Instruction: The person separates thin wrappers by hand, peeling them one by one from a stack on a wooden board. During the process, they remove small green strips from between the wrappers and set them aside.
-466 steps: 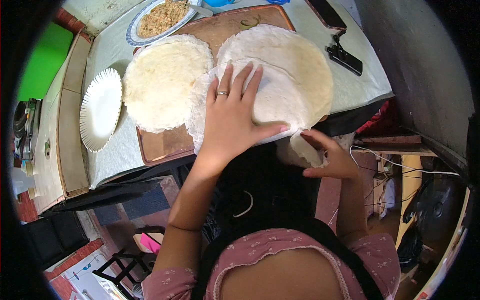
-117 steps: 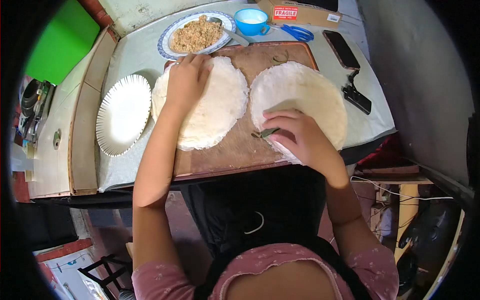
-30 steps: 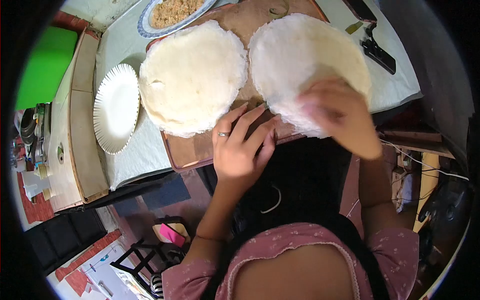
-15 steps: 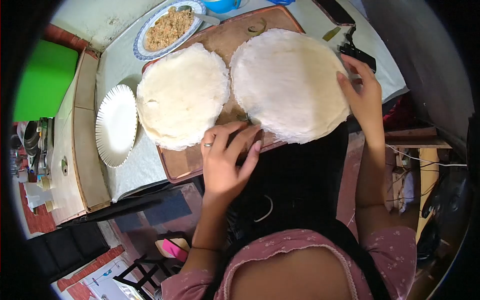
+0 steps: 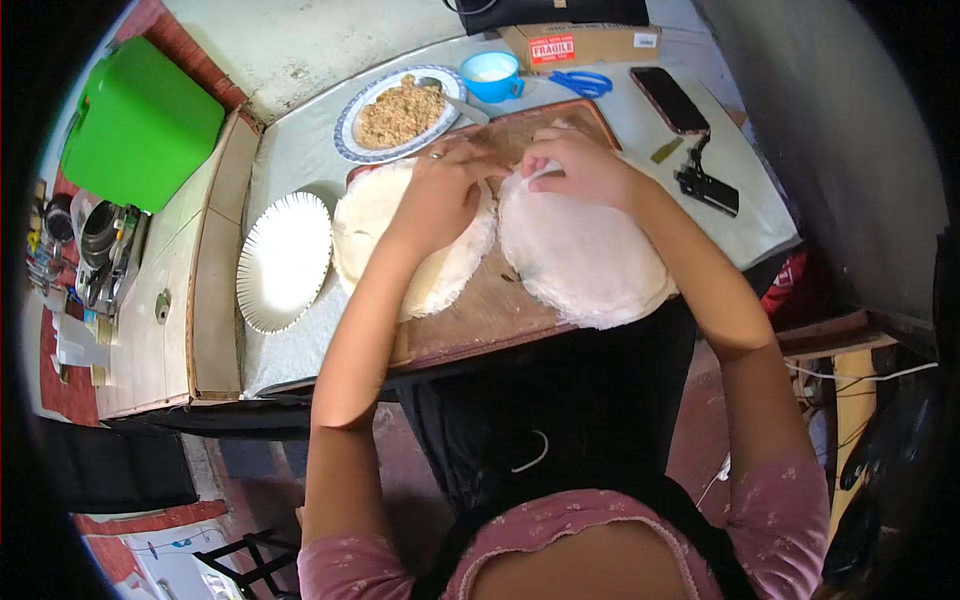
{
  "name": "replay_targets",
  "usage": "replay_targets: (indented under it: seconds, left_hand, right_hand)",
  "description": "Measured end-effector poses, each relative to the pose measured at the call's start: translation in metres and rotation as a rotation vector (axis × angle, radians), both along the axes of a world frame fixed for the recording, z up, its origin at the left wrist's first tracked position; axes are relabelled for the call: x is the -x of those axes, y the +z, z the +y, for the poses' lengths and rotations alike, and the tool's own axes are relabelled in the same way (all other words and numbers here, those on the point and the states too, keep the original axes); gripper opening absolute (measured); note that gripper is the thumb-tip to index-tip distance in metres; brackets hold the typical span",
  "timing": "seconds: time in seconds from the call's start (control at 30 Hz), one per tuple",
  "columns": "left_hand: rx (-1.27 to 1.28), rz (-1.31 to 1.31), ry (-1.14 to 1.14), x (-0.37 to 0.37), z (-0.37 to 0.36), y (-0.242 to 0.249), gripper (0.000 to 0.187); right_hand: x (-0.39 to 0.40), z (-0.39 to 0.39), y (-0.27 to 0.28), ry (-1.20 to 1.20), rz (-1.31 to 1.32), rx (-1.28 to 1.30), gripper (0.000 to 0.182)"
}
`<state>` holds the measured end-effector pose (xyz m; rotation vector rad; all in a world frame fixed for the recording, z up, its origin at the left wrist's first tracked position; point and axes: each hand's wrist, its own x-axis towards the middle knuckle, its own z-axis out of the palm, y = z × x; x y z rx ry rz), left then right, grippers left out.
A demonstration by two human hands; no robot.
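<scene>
Two round stacks of thin, pale spring roll wrappers lie side by side on a brown board. My right hand is closed in a pinch on the upper left edge of the right wrapper stack, where the sheet's edge is lifted slightly. Over the upper part of the left wrapper stack is my left hand. Its fingers stretch toward the right stack's edge, the tips close to my right hand, with the thumb apart below them.
A blue-rimmed plate of crumbly filling with a spoon stands behind the board. A white fluted dish sits at left. Behind are a blue cup, blue scissors and a cardboard box; a phone lies right.
Both hands have moved from the stacks' near and right edges to the far edge between them. My right hand has taken hold of the wrapper edge. The view has shifted, showing more behind the board.
</scene>
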<state>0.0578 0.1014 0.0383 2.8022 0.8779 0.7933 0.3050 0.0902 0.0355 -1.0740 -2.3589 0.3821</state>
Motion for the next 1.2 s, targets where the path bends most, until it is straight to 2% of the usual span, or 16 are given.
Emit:
replay_targets:
  seconds: [0.1, 0.23, 0.33, 0.43, 0.57, 0.93, 1.13, 1.2]
  left_hand:
    - [-0.015, -0.048, -0.029, -0.004, 0.008, -0.010, 0.036]
    - [-0.045, -0.051, 0.028, -0.005, -0.003, -0.016, 0.035]
    - [-0.038, -0.051, 0.014, -0.003, 0.000, -0.019, 0.035]
    - [-0.051, -0.072, -0.014, -0.001, 0.003, -0.020, 0.037]
    - [-0.008, -0.074, -0.035, 0.001, 0.000, -0.021, 0.043]
    - [-0.019, -0.013, 0.075, 0.002, -0.002, -0.026, 0.037]
    - [-0.031, -0.015, 0.098, 0.000, -0.002, -0.025, 0.035]
    - [-0.027, -0.013, 0.102, -0.001, -0.003, -0.023, 0.035]
  right_hand:
    - [0.001, 0.002, -0.001, 0.038, 0.045, 0.014, 0.013]
    - [0.002, -0.005, 0.000, 0.000, -0.052, -0.178, 0.011]
    - [0.004, -0.008, 0.005, -0.010, -0.059, -0.103, 0.011]
    - [0.002, -0.003, -0.003, 0.041, 0.081, -0.159, 0.012]
    - [-0.004, 0.002, -0.003, 0.063, 0.073, -0.079, 0.012]
    - [-0.009, -0.012, 0.003, 0.037, -0.001, -0.198, 0.009]
    - [-0.010, -0.015, 0.009, 0.084, 0.030, -0.195, 0.010]
    - [-0.011, -0.018, 0.014, 0.075, -0.008, -0.125, 0.009]
